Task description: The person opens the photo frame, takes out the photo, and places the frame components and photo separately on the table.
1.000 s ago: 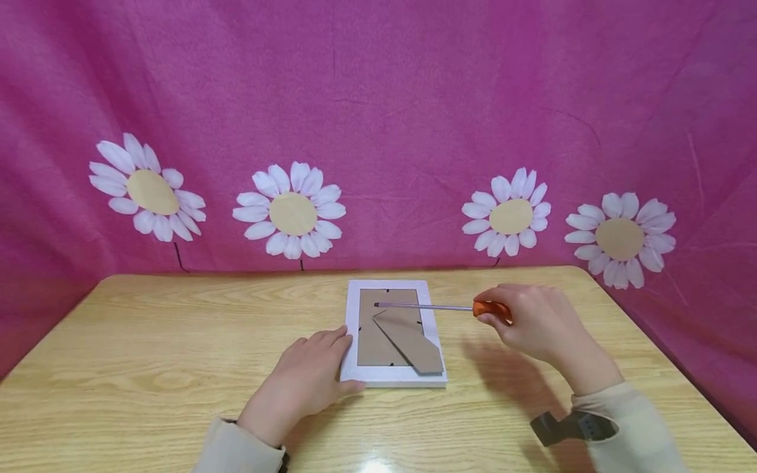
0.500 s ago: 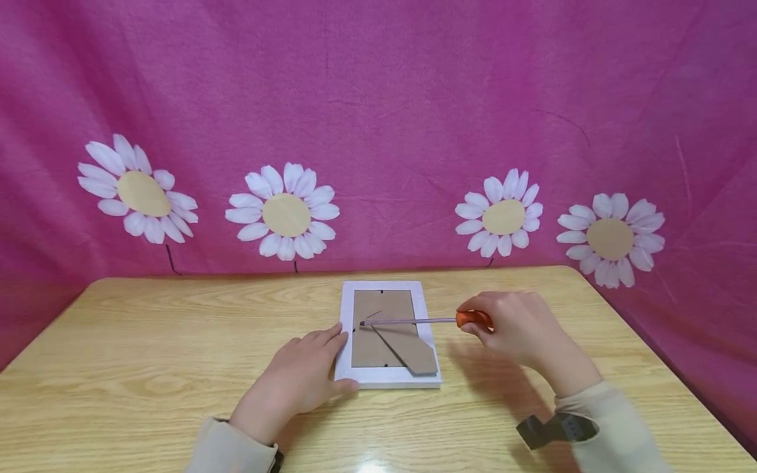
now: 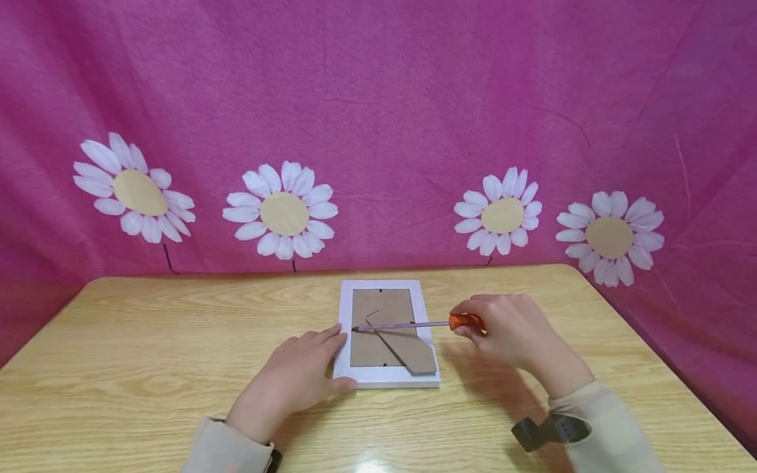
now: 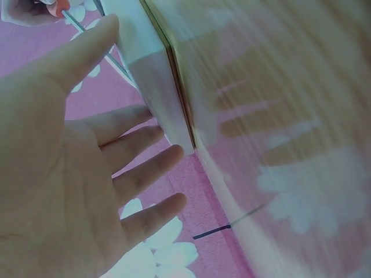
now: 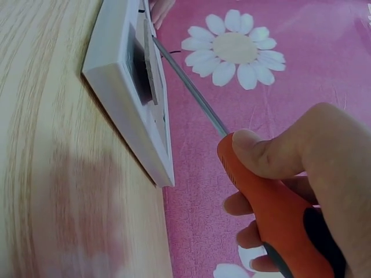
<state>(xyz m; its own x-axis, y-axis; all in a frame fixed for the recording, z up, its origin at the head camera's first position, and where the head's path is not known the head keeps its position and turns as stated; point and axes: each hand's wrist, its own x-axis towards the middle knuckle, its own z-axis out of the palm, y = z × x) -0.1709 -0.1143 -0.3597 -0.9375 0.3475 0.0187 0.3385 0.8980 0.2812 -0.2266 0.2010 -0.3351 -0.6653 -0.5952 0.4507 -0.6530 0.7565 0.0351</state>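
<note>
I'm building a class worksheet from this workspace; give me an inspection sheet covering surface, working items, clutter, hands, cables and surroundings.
Surface: wood-grain table, glare spot at the near side.
Working items: white frame, back up, with brown backing and stand flap; orange-handled screwdriver, tip at the backing's left edge, contact unclear.
Clutter: nothing seen.
Left hand: at the frame's left side, fingers extended.
Right hand: grips the screwdriver by its handle.
Cables: nothing seen.
Surroundings: pink cloth with large white flowers behind the table; dark band at the right wrist.
</note>
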